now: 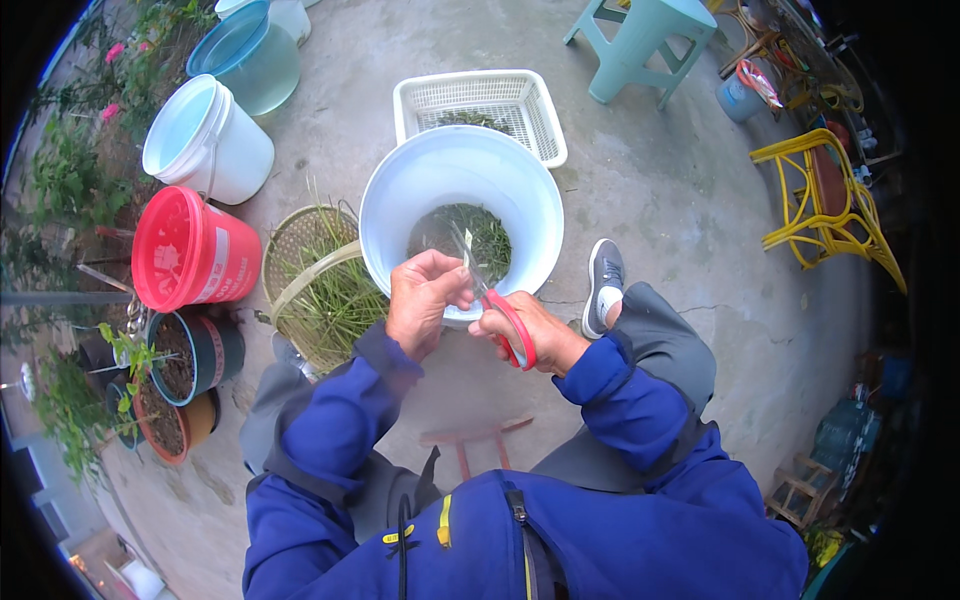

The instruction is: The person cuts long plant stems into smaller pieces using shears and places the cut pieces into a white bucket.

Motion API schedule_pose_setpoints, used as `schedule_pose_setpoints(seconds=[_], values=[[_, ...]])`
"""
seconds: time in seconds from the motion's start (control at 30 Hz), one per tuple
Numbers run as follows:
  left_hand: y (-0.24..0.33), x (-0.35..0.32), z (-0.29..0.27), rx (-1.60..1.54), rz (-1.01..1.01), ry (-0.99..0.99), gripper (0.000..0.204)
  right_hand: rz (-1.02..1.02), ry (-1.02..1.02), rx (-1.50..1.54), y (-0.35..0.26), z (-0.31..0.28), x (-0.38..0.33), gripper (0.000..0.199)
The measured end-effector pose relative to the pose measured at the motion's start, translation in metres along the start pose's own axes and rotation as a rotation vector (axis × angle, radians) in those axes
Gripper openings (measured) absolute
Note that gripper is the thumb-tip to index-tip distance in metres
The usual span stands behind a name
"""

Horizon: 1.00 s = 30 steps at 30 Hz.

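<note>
While the right hand (528,335) grips red-handled metal scissors (500,310), the left hand (425,300) pinches thin green stalks (462,262) above a round white plastic bucket (390,200) holding cut greens, beside a woven bamboo basket (300,245).

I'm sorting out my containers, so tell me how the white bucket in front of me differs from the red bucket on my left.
The white bucket stands upright with its mouth open to the camera, and green cuttings lie at its bottom; the red bucket lies tipped on its side, its contents not visible. The white one looks wider. It sits under both hands, while the red one rests apart, beside potted plants. Both are round plastic buckets on the concrete floor.
</note>
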<state>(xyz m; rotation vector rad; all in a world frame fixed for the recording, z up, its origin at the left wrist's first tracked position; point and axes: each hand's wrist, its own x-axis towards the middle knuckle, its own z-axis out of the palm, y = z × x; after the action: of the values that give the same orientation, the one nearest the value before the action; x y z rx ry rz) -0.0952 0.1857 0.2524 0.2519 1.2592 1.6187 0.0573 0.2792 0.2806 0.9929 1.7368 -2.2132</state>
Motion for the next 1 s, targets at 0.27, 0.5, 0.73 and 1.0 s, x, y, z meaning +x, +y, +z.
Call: schedule_pose_setpoints(seconds=[0.27,0.5,0.73,1.0], values=[[-0.005,0.009,-0.011,-0.015,-0.09,0.031,0.004,0.069,0.066,-0.12,-0.013,0.012,0.0,0.033],[-0.002,0.008,-0.01,-0.008,-0.111,-0.031,0.002,0.079,0.053,-0.029,-0.001,0.005,0.01,0.033],[0.009,0.013,-0.013,0.014,-0.105,-0.04,0.006,0.091,0.087,-0.085,-0.027,0.006,0.003,0.03],[0.001,0.046,-0.039,0.7,0.048,0.034,0.017,0.082,0.18,0.075,-0.015,-0.005,0.01,0.024]])
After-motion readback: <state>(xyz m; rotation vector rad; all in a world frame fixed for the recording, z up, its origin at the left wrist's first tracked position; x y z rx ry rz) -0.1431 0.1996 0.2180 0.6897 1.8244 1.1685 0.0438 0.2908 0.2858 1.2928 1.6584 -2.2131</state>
